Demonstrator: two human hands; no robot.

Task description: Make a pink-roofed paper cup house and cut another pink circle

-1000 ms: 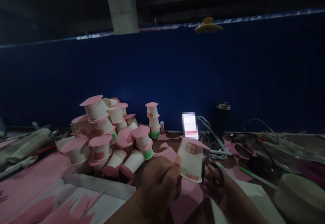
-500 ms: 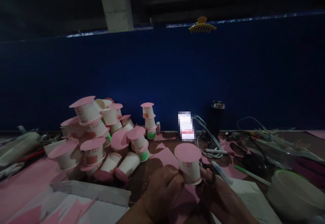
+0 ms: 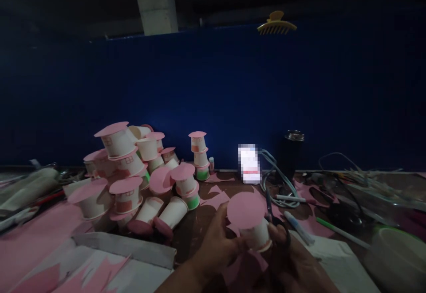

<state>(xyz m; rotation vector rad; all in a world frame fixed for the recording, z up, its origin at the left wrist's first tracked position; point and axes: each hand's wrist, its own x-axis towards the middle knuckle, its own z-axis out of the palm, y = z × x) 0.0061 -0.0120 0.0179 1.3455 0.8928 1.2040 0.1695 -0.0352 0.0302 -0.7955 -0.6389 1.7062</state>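
In front of me is a white paper cup (image 3: 258, 235) topped by a round pink paper disc (image 3: 245, 210) that overhangs its rim and tilts toward me. My left hand (image 3: 218, 244) grips it from the left, fingers at the disc's edge and the cup's side. My right hand (image 3: 293, 255) is closed around the black handles of a pair of scissors (image 3: 282, 233), whose blades point up and away. Its fingertips rest against the cup's right side. Pink paper scraps (image 3: 241, 268) lie beneath the hands.
Many similar pink-topped cups (image 3: 126, 195) are piled at left, beside a short stack (image 3: 200, 158). An open white box (image 3: 123, 246) holds pink offcuts. Behind are a lit phone (image 3: 250, 164), a cable (image 3: 282, 177) and a dark flask (image 3: 294, 155). Markers (image 3: 299, 228) and a pale bowl (image 3: 396, 255) are right.
The cup has tipped so its disc faces me more. My left fingers have opened from a curl and moved up to the disc's edge. The scissors now show more clearly; the view has shifted slightly.
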